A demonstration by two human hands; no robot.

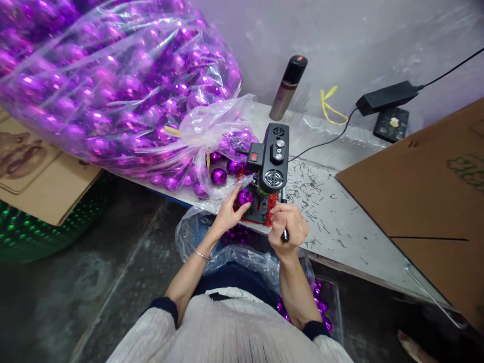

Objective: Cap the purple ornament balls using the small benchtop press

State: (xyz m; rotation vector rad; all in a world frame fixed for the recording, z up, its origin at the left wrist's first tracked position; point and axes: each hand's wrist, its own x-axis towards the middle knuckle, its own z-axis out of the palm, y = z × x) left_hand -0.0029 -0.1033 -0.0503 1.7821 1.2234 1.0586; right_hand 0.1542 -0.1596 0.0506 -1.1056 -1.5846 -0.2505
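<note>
My left hand [229,213] holds one shiny purple ball [245,196], my right hand [290,224] grips one black-handled lever [285,236], one boxy black machine [273,164] on one white table [342,234]

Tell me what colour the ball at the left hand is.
The ball is shiny purple, showing best in the head view.

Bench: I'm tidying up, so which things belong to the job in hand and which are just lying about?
Job: purple ball at the left hand; lever in the right hand; black machine; probably the adapter.
Apparently lying about: dark-capped bottle; yellow strip.
</note>
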